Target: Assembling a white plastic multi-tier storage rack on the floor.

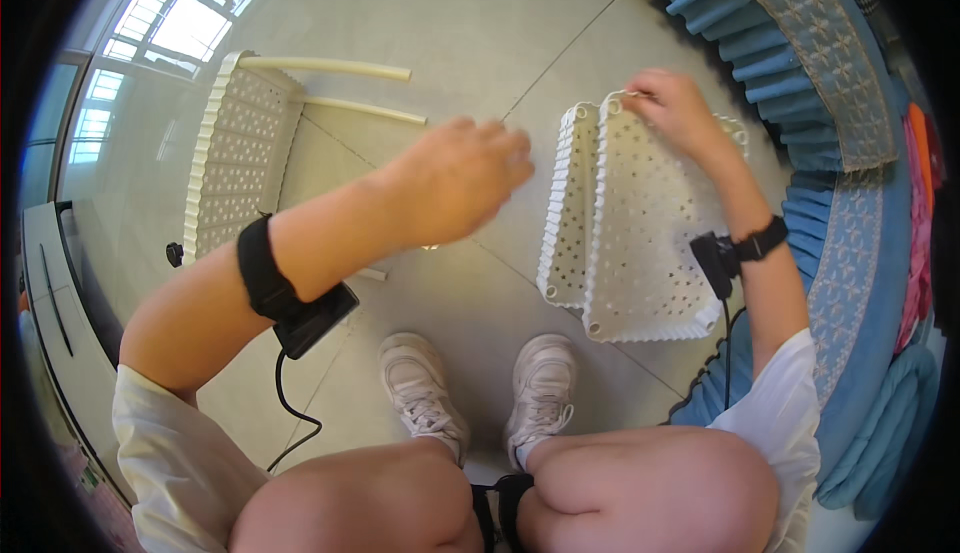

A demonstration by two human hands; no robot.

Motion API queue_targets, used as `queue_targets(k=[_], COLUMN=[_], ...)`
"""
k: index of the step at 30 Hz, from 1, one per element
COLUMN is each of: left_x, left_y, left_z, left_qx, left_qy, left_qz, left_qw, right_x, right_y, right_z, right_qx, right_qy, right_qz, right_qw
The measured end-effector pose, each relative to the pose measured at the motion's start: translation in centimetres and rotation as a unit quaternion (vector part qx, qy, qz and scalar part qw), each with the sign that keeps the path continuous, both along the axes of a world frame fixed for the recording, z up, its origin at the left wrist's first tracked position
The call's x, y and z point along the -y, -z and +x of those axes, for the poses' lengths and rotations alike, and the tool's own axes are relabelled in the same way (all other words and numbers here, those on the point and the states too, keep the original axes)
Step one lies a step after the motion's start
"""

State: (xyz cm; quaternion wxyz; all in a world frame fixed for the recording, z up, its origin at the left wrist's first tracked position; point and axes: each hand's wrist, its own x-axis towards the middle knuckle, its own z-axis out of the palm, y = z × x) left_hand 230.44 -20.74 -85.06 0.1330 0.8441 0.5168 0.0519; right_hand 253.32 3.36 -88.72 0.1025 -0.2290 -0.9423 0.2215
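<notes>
My right hand (675, 108) grips the top rim of a white plastic shelf tray (650, 213) with star-shaped holes, a wavy edge and ring sockets at its corners. The tray stands on its side on the floor, and a second matching tray (570, 228) leans close beside it on the left. Between those trays and another shelf piece, my left hand (465, 178) is raised over the floor. Its fingers are smeared and partly hidden, so what they hold cannot be made out. The shelf piece (238, 143) at the left lies on its side with cream poles (340, 69) sticking out of it.
A bed with a blue pleated skirt (745, 33) runs along the right side. My white shoes (425, 393) rest on the tiled floor below. At the left edge is a white cabinet (70, 303). Black straps with cabled devices (315, 318) circle both forearms.
</notes>
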Motion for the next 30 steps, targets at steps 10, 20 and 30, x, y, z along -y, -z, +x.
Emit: queue_targets(k=[10, 20, 30], left_x=[4.6, 8.9, 9.7], left_y=[1.4, 1.1, 2.0], left_z=[-2.8, -2.9, -3.4], left_qx=[0.102, 0.110, 0.144], left_qy=[-0.053, -0.084, -0.091], left_qz=[-0.100, -0.155, -0.159], left_qw=[0.988, 0.978, 0.973], right_x=[-0.8, -1.2, -1.0], right_y=[8.6, 9.0, 9.0], right_z=[-0.5, -1.5, -1.5], right_qx=[0.022, -0.011, 0.009], right_qy=[0.081, 0.091, 0.090], right_qz=[-0.112, -0.111, -0.108], right_qw=[0.990, 0.990, 0.990])
